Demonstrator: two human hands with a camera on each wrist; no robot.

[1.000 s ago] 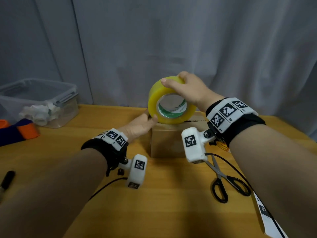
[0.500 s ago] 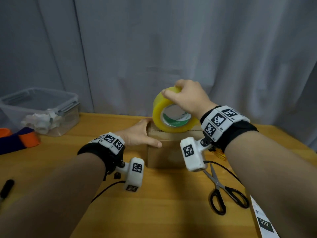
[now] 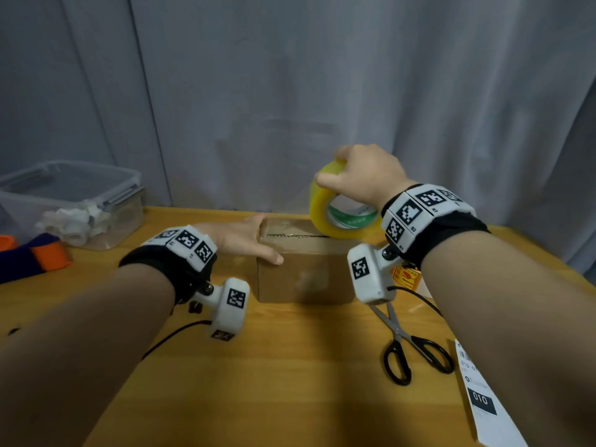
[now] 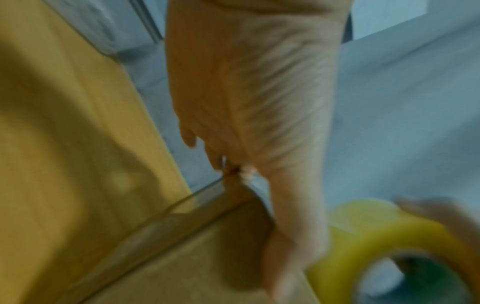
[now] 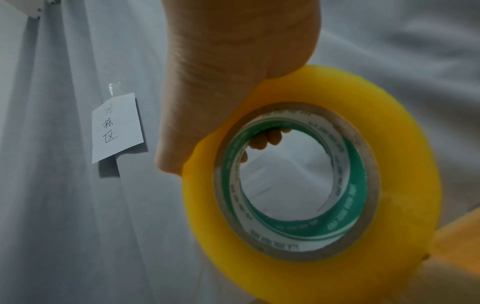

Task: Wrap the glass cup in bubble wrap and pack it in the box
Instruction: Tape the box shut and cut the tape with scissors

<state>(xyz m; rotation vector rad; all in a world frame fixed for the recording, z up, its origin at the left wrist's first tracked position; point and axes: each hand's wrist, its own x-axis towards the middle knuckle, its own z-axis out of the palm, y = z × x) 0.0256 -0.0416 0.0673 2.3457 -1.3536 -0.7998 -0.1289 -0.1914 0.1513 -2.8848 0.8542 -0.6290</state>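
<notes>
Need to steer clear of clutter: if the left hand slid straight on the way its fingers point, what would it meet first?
Probably the tape roll the right hand holds at the box's far right; the left hand points that way across the box top. Depth is unclear.

A clear plastic tub (image 3: 74, 201) holding white crumpled material sits far out to the left of the fingers, with orange and dark blue cloth (image 3: 35, 256) before it. Black-handled scissors (image 3: 408, 346) lie near the wrist side on the right, a printed white sheet (image 3: 483, 401) beyond. A handwritten note (image 5: 116, 127) hangs on the curtain.
</notes>
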